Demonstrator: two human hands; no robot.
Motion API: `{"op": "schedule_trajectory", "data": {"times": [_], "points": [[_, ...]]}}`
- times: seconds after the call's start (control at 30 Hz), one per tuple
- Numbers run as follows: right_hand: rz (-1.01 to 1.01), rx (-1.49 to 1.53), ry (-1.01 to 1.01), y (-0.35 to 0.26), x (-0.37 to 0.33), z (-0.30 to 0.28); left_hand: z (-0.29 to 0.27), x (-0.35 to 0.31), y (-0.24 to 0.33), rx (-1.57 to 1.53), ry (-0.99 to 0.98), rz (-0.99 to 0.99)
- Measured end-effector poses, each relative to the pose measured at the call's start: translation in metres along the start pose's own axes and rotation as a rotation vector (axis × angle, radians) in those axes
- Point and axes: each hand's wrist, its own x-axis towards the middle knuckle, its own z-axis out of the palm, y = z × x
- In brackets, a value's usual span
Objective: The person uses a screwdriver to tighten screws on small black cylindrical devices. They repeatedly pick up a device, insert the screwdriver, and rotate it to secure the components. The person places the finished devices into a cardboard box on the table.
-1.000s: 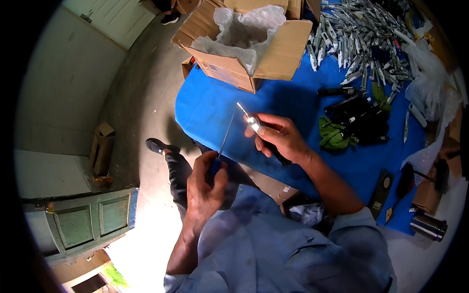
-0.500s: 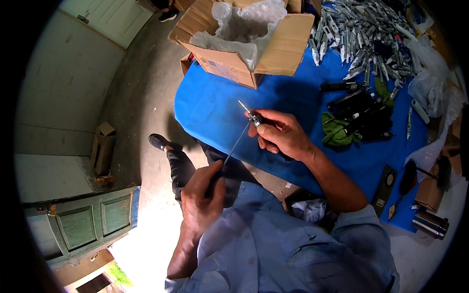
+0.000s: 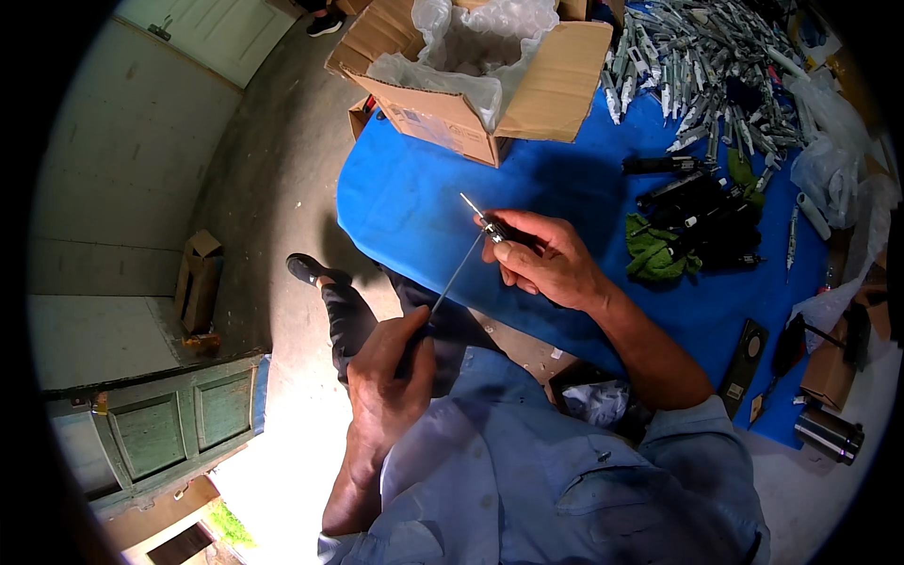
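My left hand (image 3: 391, 372) is closed around the dark handle of what looks like a screwdriver, its thin metal shaft (image 3: 456, 273) slanting up and away to the right. The shaft's far end meets a small black and silver cylindrical tool (image 3: 492, 230) with a thin, pale metal rod sticking out of its front. That tool is pinched between the thumb and fingers of my right hand (image 3: 554, 262), over the near part of the blue-covered table (image 3: 414, 207). Fingers hide its rear part. Whether the shaft's tip sits in the tool or only touches it, I cannot tell.
An open cardboard box (image 3: 443, 127) lined with clear plastic stands at the far side. Far right lies a big heap of grey pen-like tools (image 3: 706, 66). Nearer are several black tools (image 3: 706, 221) on a green cloth (image 3: 650, 250), and a metal cylinder (image 3: 829, 435) at the right edge.
Both hands keep their grip and nearly the same pose. The table's things appear shifted very slightly to the right in the picture.
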Motion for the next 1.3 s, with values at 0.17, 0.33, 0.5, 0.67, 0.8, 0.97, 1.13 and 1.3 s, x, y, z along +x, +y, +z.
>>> {"op": "schedule_trajectory", "data": {"times": [0.17, 0.33, 0.5, 0.67, 0.8, 0.97, 1.13, 1.3], "points": [[-0.011, 0.003, 0.003, 0.001, -0.0004, -0.0002, 0.0006, 0.0, 0.0009, 0.009, 0.009, 0.018], [-0.016, -0.007, -0.001, 0.0003, -0.0006, -0.0004, 0.0009, -0.0005, -0.0024, 0.017, 0.025, 0.047], [-0.011, 0.001, -0.007, 0.0001, 0.0001, 0.0003, -0.0007, 0.0008, -0.0006, 0.022, 0.02, 0.026], [-0.006, -0.007, 0.001, 0.0012, -0.0004, 0.0006, 0.0013, 0.0014, -0.0015, 0.022, 0.031, 0.054], [-0.008, -0.019, 0.0, 0.0009, -0.0005, 0.0008, 0.0, 0.0011, -0.0006, 0.03, 0.022, 0.042], [-0.022, -0.048, 0.0, 0.0007, -0.0002, 0.0008, 0.0007, 0.001, -0.0001, 0.035, 0.024, 0.05], [-0.028, -0.055, -0.004, 0.0001, 0.0, 0.001, 0.0011, 0.0013, -0.0024, 0.054, 0.027, 0.086], [-0.023, -0.053, 0.001, -0.0008, -0.0005, 0.0011, 0.0007, 0.0017, -0.0018, 0.062, 0.028, 0.084]]}}
